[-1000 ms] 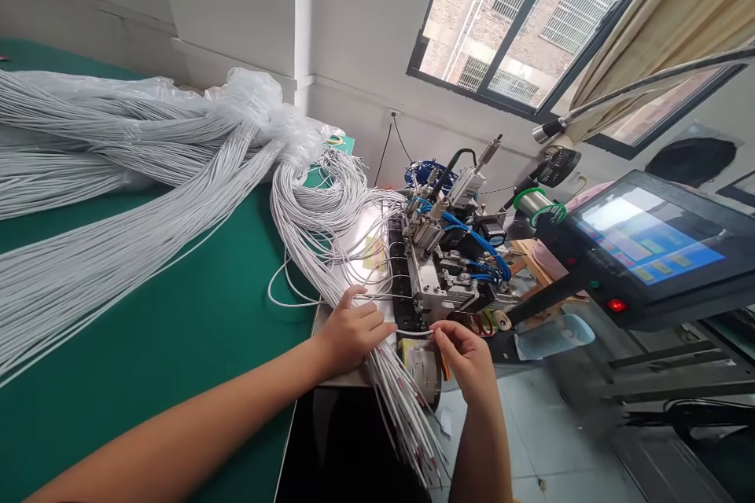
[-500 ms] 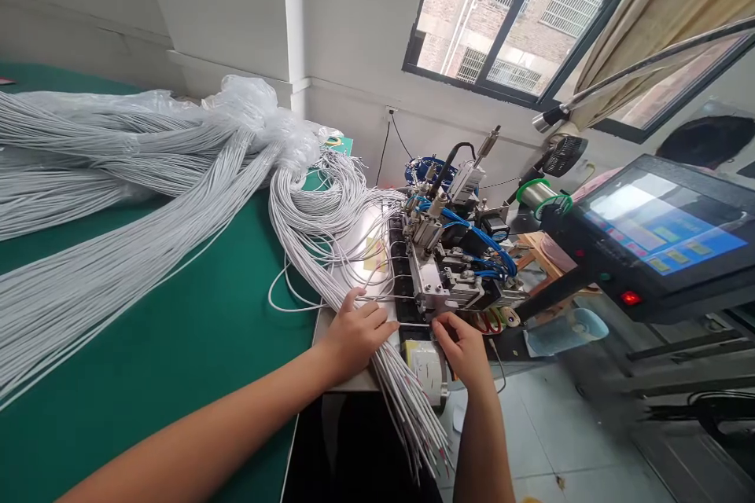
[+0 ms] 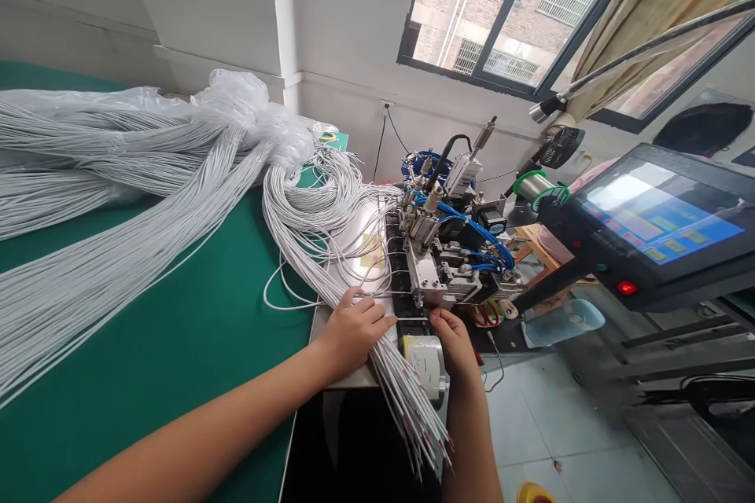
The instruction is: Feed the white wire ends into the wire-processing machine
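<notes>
My left hand (image 3: 357, 328) lies closed over a thick bundle of white cables (image 3: 406, 397), whose loose ends fan out below it past the table edge. Between its fingertips and my right hand (image 3: 453, 334) a single white cable (image 3: 411, 319) is stretched across the black track. Thumb and forefinger of the right hand pinch that cable near its end, just in front of the machine (image 3: 436, 251) with metal clamps and blue tubes. Further cables run from the coiled bundle into the track. A cylindrical motor (image 3: 425, 365) sits below the cable, beside my right wrist.
More white cables (image 3: 118, 267), partly wrapped in clear plastic (image 3: 236, 102), cover the green table (image 3: 218, 314) at left. On the right, a lit screen (image 3: 666, 212) stands on an arm near a solder wire spool (image 3: 535, 189). Behind the screen, part of a person's head (image 3: 699, 130) shows.
The camera view has shifted slightly. My right hand has turned a little and still pinches the cable end by the machine. The left hand stays on the bundle.
</notes>
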Tool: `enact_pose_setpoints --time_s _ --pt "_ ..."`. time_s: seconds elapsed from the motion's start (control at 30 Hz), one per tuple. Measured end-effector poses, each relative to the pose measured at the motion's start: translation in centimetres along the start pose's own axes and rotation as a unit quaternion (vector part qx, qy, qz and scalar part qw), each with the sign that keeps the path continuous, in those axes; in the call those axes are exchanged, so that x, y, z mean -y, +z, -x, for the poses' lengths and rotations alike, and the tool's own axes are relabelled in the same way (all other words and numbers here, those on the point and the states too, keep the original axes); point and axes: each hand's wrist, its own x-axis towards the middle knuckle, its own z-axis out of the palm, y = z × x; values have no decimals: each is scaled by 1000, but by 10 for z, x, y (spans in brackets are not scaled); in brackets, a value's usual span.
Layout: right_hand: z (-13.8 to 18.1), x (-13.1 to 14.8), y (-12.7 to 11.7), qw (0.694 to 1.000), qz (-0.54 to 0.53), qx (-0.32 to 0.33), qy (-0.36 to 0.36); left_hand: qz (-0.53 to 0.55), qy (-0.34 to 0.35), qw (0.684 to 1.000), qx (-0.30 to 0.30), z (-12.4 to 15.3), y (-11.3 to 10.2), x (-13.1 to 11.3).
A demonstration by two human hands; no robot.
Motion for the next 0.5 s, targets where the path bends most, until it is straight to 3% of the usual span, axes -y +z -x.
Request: enact_pose_setpoints --time_s 0.27,0.4,0.5 --pt "14 -2 0 998 -29 -56 2 25 -6 1000 0 4 -1 2" --pt "35 9 -9 989 45 -134 -43 23 1 1000 -20 4 -1 2" --pt "57 28 -10 985 116 -107 -69 26 1 999 -31 4 -2 3"
